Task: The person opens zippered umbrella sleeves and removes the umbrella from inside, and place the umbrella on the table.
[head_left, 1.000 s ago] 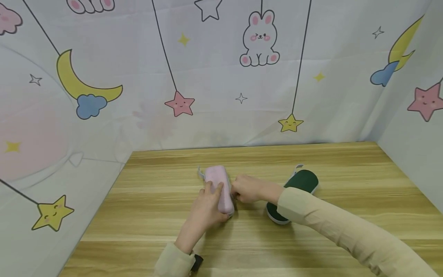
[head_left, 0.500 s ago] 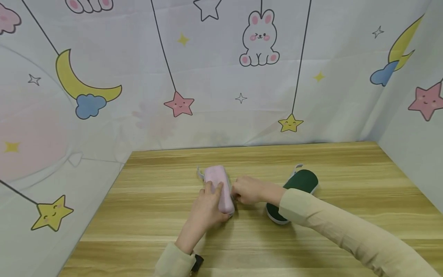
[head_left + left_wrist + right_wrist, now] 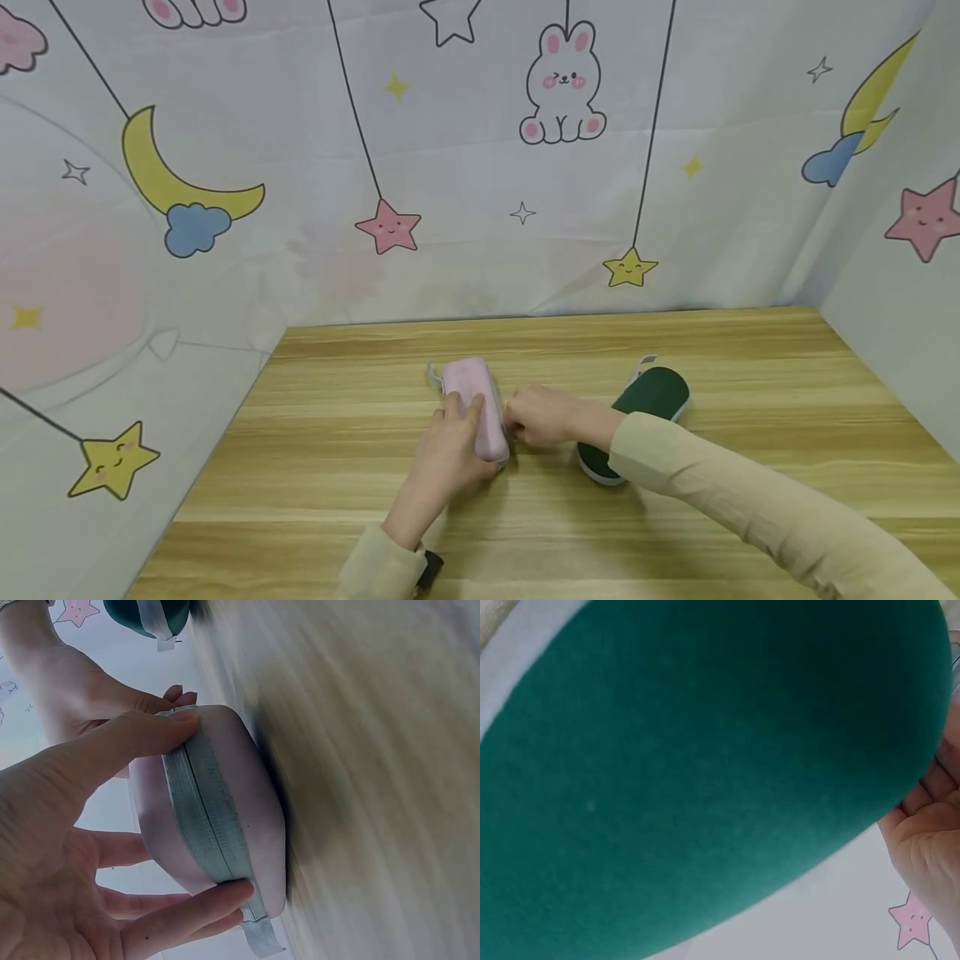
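A pink zippered case lies on the wooden table, a grey loop sticking out at its far left. My left hand grips its near end, fingers over the top and thumb at the near right corner. In the left wrist view, the thumb and a fingertip press on the grey zipper band, with a fabric tab below. At the case's right side, my right hand has its fingers curled in a pinch at the zipper; the zipper pull is hidden behind them.
A dark green case with white trim and a light loop lies to the right, partly under my right forearm. It fills most of the right wrist view. A printed white cloth stands behind the wooden table and along its sides.
My right hand has shifted slightly to the right and nearer along the pink case's side. My left hand and the case have hardly moved.
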Demonstrator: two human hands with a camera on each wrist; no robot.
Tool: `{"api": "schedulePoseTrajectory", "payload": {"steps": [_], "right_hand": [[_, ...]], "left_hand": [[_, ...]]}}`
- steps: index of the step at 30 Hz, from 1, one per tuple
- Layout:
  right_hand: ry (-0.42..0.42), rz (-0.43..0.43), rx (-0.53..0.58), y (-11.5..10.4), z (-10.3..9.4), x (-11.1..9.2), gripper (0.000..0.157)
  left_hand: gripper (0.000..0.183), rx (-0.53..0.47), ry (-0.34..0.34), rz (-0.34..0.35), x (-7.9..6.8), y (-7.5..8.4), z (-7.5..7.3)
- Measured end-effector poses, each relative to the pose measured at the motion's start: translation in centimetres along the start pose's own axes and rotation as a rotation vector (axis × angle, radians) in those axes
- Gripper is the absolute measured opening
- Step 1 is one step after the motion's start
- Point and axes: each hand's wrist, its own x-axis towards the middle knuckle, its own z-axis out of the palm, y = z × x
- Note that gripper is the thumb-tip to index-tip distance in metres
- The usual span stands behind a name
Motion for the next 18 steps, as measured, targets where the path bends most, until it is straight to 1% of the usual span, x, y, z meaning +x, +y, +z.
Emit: {"api": "schedulePoseTrajectory", "payload": {"steps": [7, 18], "right_hand": [[0.032, -0.041, -0.015, 0.2, 0.19, -0.2, 0.022], [0.027, -0.019, 0.022, 0.46, 0.16, -0.52, 0.024]], "left_hand": [[0.094, -0.01, 0.002, -0.012, 0.09, 0.17, -0.02], [0.094, 0.001, 0.009, -0.024, 0.5, 0.48, 0.17]]}}
